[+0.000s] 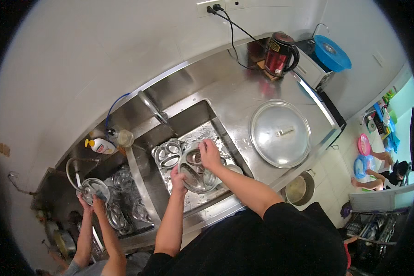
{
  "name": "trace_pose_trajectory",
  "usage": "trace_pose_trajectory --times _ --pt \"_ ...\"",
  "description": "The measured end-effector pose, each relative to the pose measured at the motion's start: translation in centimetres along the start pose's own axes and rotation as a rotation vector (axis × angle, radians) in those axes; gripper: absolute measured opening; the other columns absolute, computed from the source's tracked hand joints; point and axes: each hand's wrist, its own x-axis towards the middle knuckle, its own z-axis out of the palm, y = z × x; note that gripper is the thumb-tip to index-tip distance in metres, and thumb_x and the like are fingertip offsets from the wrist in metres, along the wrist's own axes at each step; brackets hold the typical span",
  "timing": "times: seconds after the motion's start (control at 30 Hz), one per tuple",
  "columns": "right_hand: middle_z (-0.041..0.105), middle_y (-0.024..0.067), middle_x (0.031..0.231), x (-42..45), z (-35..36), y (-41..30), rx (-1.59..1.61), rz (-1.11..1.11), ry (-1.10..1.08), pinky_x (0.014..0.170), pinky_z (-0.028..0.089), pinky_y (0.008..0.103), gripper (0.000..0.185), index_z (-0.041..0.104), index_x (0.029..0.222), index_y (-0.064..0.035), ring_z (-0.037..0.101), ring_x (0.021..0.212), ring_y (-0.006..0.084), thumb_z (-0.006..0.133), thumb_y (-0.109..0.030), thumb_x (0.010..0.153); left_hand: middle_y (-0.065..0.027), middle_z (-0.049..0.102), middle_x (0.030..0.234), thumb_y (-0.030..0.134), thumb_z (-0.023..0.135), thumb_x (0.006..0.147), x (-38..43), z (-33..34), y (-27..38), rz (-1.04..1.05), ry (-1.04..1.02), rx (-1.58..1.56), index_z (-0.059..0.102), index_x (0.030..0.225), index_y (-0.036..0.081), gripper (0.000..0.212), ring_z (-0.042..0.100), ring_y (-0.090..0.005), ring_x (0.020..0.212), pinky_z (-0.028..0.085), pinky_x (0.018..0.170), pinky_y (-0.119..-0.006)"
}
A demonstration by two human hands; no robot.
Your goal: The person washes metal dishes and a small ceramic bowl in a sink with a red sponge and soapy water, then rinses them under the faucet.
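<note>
Over the right-hand basin of a stainless steel sink [174,193], I hold a divided metal meal tray [193,176] tilted in both hands. My left hand [178,180] grips its left rim, thumb on the upper face. At the upper right of the tray, my right hand [210,155] is on the rim, its fingertips partly hidden. Another compartment tray [167,153] lies in the basin just left of the held one. More metalware [234,168] shows by my right forearm, partly covered. A curved faucet [153,107] reaches over the basin from the back edge.
A co-worker's hands [91,203] hold a tray in the left basin, among several metal trays [117,217]. A pump bottle [102,146] stands behind. Right on the counter are a large round lid [280,134] and an electric kettle [280,55]. A metal pot [299,188] sits on the floor.
</note>
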Motion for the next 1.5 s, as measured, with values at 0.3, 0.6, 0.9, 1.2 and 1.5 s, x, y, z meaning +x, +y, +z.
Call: trace_pose_trajectory --times 0.3,0.6,0.9,1.2,1.5 --pt "0.059 0.0039 0.08 2.3 0.2 1.9 0.983 0.533 -0.088 0.068 0.047 0.024 0.036 0.052 0.125 -0.0002 0.055 0.07 0.0098 0.048 -0.007 0.09 -0.0135 0.062 0.096 -0.001 0.041 0.053 0.7 -1.2 1.5 -0.093 0.148 0.012 0.055 0.112 -0.005 0.061 0.062 -0.0272 0.082 0.052 0.074 -0.034" --pt "0.062 0.0056 0.087 1.3 -2.0 2.3 0.96 0.505 -0.217 0.065 0.054 0.0309 0.044 0.046 0.132 0.002 0.064 0.074 0.0161 0.059 -0.007 0.091 -0.0141 0.064 0.095 -0.001 0.043 0.053 0.9 -0.8 1.4 -0.042 -0.008 -0.022 0.056 0.111 -0.007 0.06 0.063 -0.0259 0.08 0.054 0.074 -0.034" --pt "0.061 0.007 0.093 1.3 -3.2 4.9 0.769 0.608 -0.888 0.075 0.049 0.0315 0.03 0.059 0.108 0.0016 0.056 0.081 0.0152 0.064 -0.022 0.09 -0.0132 0.065 0.094 -0.001 0.043 0.052 0.3 -0.7 0.5 -0.096 -0.014 -0.006 0.056 0.113 -0.008 0.063 0.064 -0.0249 0.078 0.053 0.072 -0.032" --pt "0.059 0.0128 0.103 0.6 -2.5 3.3 0.657 0.285 -0.54 0.071 0.052 0.0309 0.064 0.028 0.141 -0.0004 0.06 0.078 0.0163 0.062 -0.019 0.09 -0.0047 0.058 0.083 0.001 0.048 0.052 1.1 -2.8 0.4 -0.143 0.172 0.108 0.057 0.108 0.003 0.057 0.057 -0.0201 0.067 0.05 0.062 -0.032" --pt "0.057 0.0153 0.075 6.1 -3.1 -1.8 -0.236 -0.816 -0.666 0.063 0.046 0.0441 0.051 0.061 0.073 -0.0037 0.059 0.072 0.0343 0.061 -0.054 0.081 0.0003 0.054 0.075 0.002 0.053 0.055 1.6 0.3 3.4 -0.199 0.168 0.421 0.062 0.099 0.004 0.044 0.053 -0.0145 0.064 0.043 0.057 -0.03"
